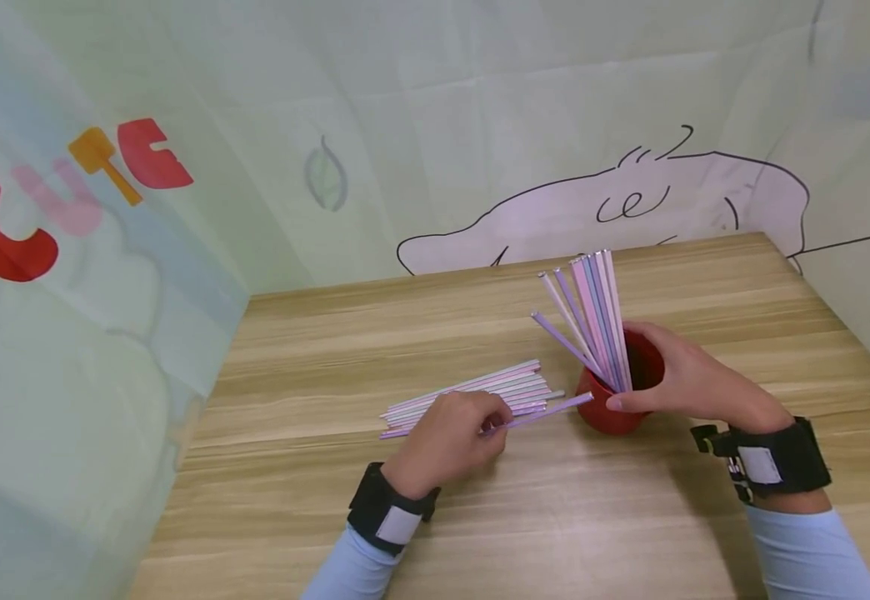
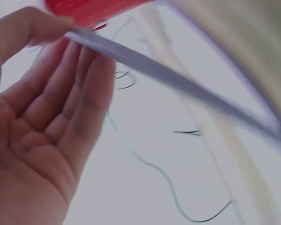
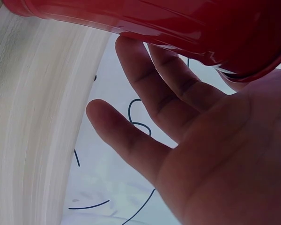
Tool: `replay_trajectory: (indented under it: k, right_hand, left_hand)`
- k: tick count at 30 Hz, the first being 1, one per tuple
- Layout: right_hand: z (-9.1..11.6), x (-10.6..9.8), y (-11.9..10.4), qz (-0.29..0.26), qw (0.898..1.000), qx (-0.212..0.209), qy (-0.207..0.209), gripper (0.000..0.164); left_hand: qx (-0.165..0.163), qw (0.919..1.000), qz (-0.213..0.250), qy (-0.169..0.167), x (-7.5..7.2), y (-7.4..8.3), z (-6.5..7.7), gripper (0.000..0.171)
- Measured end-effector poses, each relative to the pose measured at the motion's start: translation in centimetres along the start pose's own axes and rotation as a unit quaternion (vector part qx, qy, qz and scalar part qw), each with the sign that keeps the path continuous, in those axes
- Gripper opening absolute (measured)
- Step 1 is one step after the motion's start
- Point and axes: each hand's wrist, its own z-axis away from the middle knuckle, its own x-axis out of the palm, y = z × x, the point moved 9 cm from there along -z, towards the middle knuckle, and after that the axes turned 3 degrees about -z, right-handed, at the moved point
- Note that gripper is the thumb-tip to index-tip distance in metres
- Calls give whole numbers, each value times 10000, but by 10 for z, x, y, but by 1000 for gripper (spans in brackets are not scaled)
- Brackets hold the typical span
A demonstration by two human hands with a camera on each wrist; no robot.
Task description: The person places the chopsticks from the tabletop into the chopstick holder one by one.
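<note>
My left hand (image 1: 453, 433) pinches a purple straw (image 1: 551, 410) between thumb and fingertips. That straw points right, its far end close to the red cup (image 1: 606, 414). In the left wrist view the straw (image 2: 154, 70) runs blurred from the fingertips to the right edge. My right hand (image 1: 693, 379) grips the cup near its rim, thumb at the front and fingers around the back. Several pink, white, purple and blue straws (image 1: 598, 312) stand in the cup, leaning left. The right wrist view has the cup wall (image 3: 178, 23) against the fingers (image 3: 140, 75).
A flat bundle of pastel straws (image 1: 472, 392) lies on the wooden table (image 1: 315, 358) beyond and partly under the left hand. A printed cloth backdrop (image 1: 480, 108) with drawings rises behind the table's back edge and along its left side.
</note>
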Motion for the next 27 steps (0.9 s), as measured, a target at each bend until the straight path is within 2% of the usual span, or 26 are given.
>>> replay_trajectory:
  k: [2, 4, 5, 7, 10, 13, 17, 18, 20, 21, 22, 27]
  right_hand:
    - [0, 0, -1, -25, 10000, 3, -13, 91]
    - [-1, 0, -1, -52, 10000, -9, -20, 91]
    - [-1, 0, -1, -70, 10000, -15, -21, 90]
    - [-2, 1, -1, -76, 10000, -52, -5, 90]
    - [-3, 2, -1, -86, 9999, -91, 23, 89]
    - [-5, 5, 1, -94, 9999, -106, 48, 87]
    - [-6, 8, 2, -40, 9999, -87, 66, 87]
    - [-7, 9, 2, -23, 9999, -89, 71, 87]
    - [-7, 9, 1, 21, 9999, -97, 76, 88]
    - [-7, 9, 1, 52, 9999, -106, 82, 89]
    - [-7, 9, 0, 57, 9999, -120, 76, 90]
    - [-5, 6, -2, 100, 9998, -168, 23, 96]
  left_hand:
    - [89, 9986, 413, 333, -14, 5, -2, 11]
    - [160, 9931, 921, 704, -27, 8, -5, 13]
    - [189, 9882, 1221, 901, -33, 10, -6, 15]
    - [274, 9732, 1864, 1322, -44, 12, -8, 20]
    - [340, 9401, 2740, 1999, -59, 13, -11, 26]
    - [345, 9006, 3404, 2679, -70, 12, -14, 23]
    - [269, 8497, 4127, 3271, -73, 9, -21, 20]
    - [249, 8403, 4260, 3344, -73, 9, -23, 20]
    - [216, 8274, 4469, 3393, -68, 9, -28, 21]
    - [201, 8253, 4518, 3383, -66, 9, -30, 21]
    - [167, 8266, 4510, 3361, -63, 10, -32, 21]
    - [-38, 8522, 4158, 3175, -46, 13, -42, 20]
